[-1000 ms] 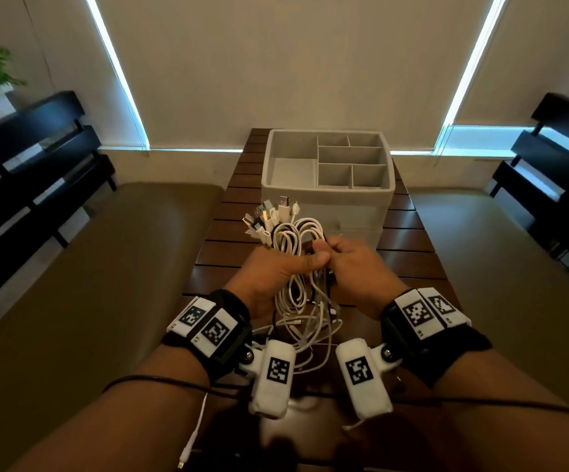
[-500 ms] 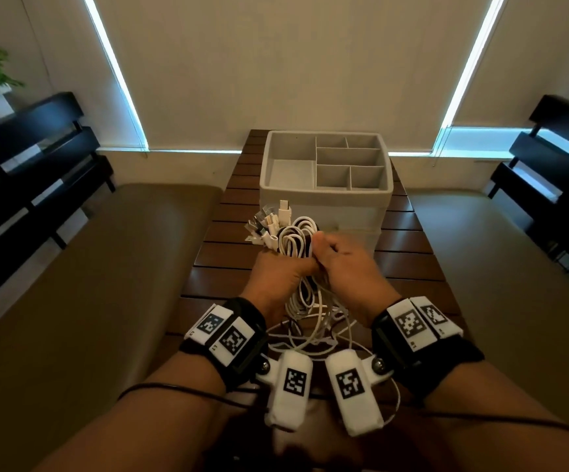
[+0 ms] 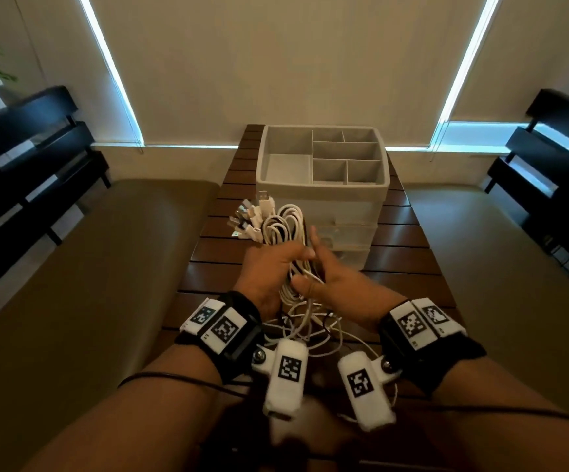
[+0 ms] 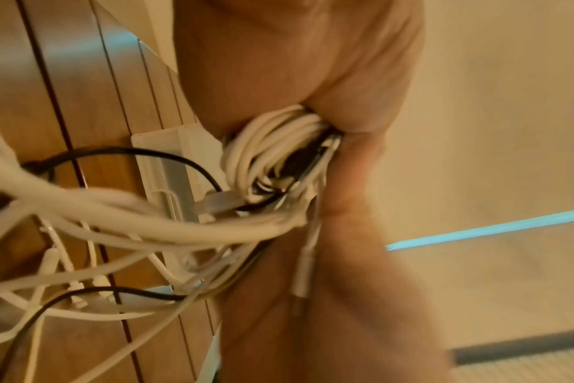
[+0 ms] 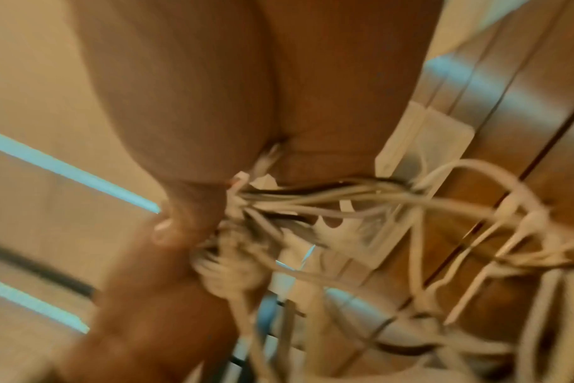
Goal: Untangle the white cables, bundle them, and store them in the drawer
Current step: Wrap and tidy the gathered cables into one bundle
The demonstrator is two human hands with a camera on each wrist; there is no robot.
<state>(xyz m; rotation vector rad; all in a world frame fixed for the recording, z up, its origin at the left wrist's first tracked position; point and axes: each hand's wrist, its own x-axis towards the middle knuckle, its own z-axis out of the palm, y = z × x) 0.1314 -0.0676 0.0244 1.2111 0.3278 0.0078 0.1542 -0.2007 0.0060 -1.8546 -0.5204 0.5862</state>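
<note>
My left hand (image 3: 272,267) grips a bundle of white cables (image 3: 284,223) upright above the slatted wooden table (image 3: 402,247). The loops and several USB plugs (image 3: 249,216) stick out above my fist. In the left wrist view the white cables (image 4: 272,145) are squeezed between my left hand's fingers and palm (image 4: 279,64). My right hand (image 3: 334,281) holds the same bundle from the right, thumb across the strands and index finger pointing up. Loose cable ends (image 3: 310,325) dangle below both hands. The right wrist view is blurred; the white cables (image 5: 311,204) fan out from the right hand (image 5: 213,103).
A grey drawer unit (image 3: 323,190) with a divided tray on top and closed translucent drawers (image 3: 354,233) stands just behind the hands. Tan cushioned benches (image 3: 89,267) flank the table, with black slatted backrests (image 3: 21,141) at both sides. A thin black cable runs among the white ones.
My right hand has slid lower on the bundle, its thumb now across the strands and its index finger raised. The left hand keeps its grip. The wrists have moved slightly apart.
</note>
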